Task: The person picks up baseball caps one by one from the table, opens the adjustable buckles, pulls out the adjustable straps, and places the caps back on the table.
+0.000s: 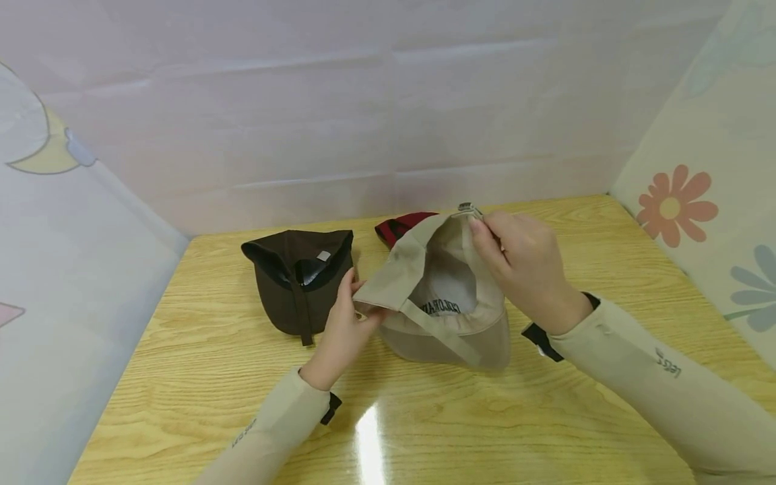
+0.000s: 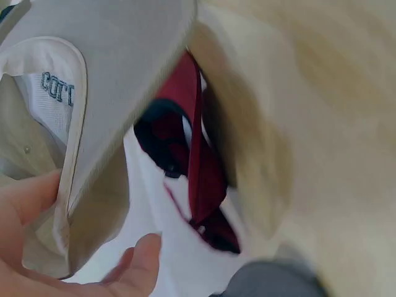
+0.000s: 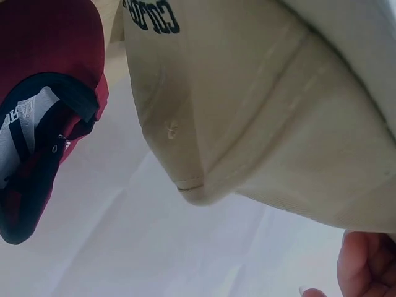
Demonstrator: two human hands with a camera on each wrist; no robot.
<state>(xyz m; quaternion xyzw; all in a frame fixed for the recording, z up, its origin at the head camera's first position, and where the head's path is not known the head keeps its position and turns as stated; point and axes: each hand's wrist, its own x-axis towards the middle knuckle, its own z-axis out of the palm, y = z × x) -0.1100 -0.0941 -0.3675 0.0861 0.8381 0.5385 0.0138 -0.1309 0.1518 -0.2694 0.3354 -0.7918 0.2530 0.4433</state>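
Observation:
A beige baseball cap (image 1: 397, 269) with dark lettering is held over the table, its opening facing the head camera and its brim toward the person. My right hand (image 1: 527, 263) pinches its upper right edge, beside a small tag. At the cap's left edge is my left hand (image 1: 342, 330); in the left wrist view the edge of the beige cap (image 2: 142, 37) lies between thumb and fingers. The right wrist view has the outside of the beige cap (image 3: 260, 117) filling much of the frame, with fingertips at the lower right.
A dark brown cap (image 1: 279, 303) with a hanging strap lies on the wooden table (image 1: 212, 391), left of the beige cap. Behind the beige cap, partly covered by it, is a dark red cap (image 1: 409, 225). Printed walls (image 1: 388, 121) border the table at back and sides.

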